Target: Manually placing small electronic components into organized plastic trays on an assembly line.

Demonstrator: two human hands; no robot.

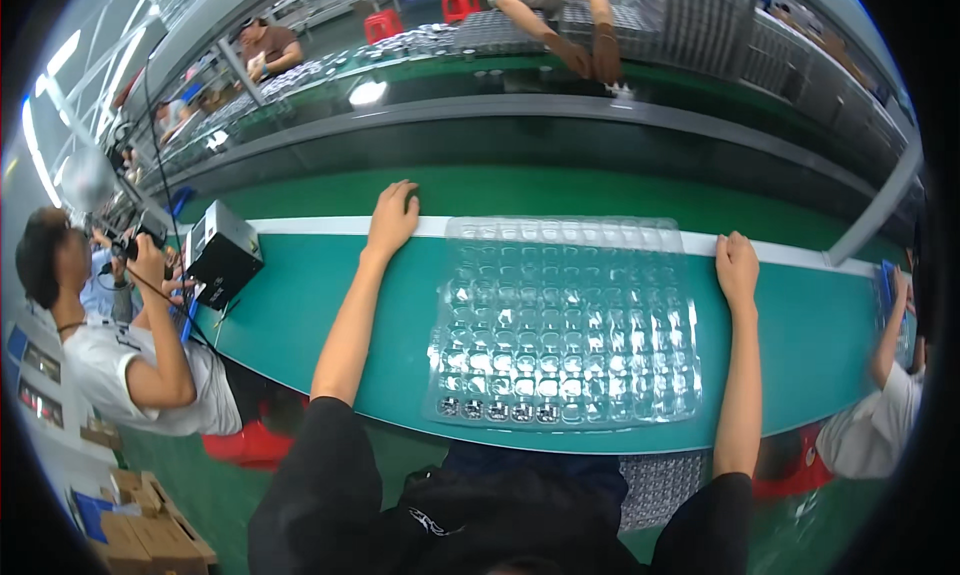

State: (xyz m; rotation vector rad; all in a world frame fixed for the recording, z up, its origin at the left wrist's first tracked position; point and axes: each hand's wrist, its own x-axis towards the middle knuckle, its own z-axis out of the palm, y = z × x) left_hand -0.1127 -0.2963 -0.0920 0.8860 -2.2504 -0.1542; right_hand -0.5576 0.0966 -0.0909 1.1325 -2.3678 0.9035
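Observation:
A clear plastic blister tray (pixel 570 315) with rows of cups lies on the green table between my hands. Its far edge overlaps the white rail. Several small dark and silvery parts (pixel 498 410) sit in the cups of its near left row. My left hand (pixel 393 220) rests on the white rail left of the tray, fingers stretched past it over the green conveyor belt, holding nothing. To the right of the tray, my right hand (pixel 738 267) lies at the rail with its fingers curled in. I see nothing in it. Neither hand touches the tray.
A black and white box-shaped device (pixel 225 255) stands on the table's left end, with cables beside it. A grey post (pixel 878 203) rises at the right. Co-workers sit on both sides and across the line. Another cupped tray (pixel 662 487) shows below the table's near edge.

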